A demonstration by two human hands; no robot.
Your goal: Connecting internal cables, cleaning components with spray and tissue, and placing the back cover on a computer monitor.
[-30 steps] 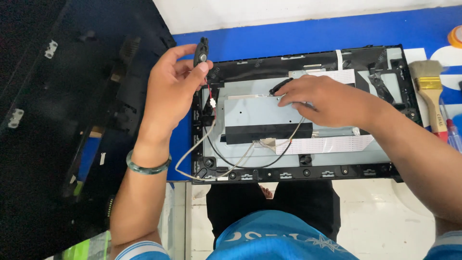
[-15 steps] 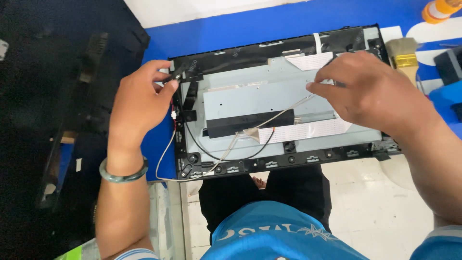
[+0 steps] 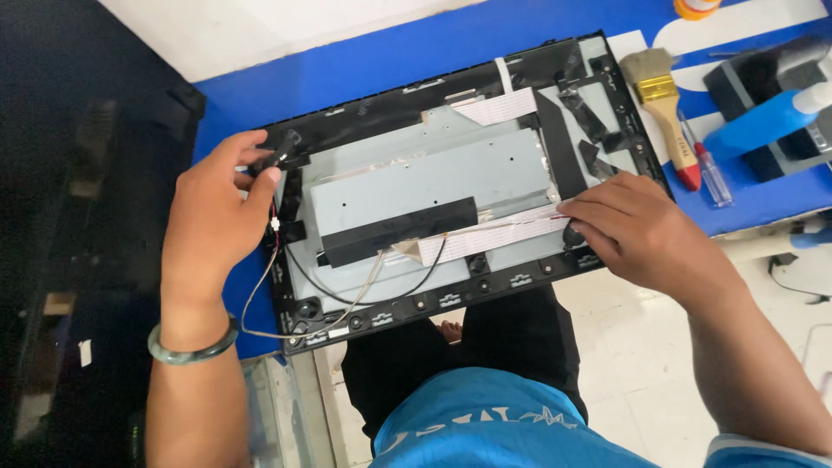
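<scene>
While the left hand pinches a small black part at the monitor frame corner, the right hand presses flat, unclenched, fingertips on the white ribbon cable.

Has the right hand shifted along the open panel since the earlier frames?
Yes. The right hand went from the metal shield middle to the panel's right edge.

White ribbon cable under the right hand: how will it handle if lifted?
The ribbon cable looks thin and flat, so probably floppy and very light. It lies taped across the metal plate, so likely to crease or tear if the right hand yanks it.
</scene>
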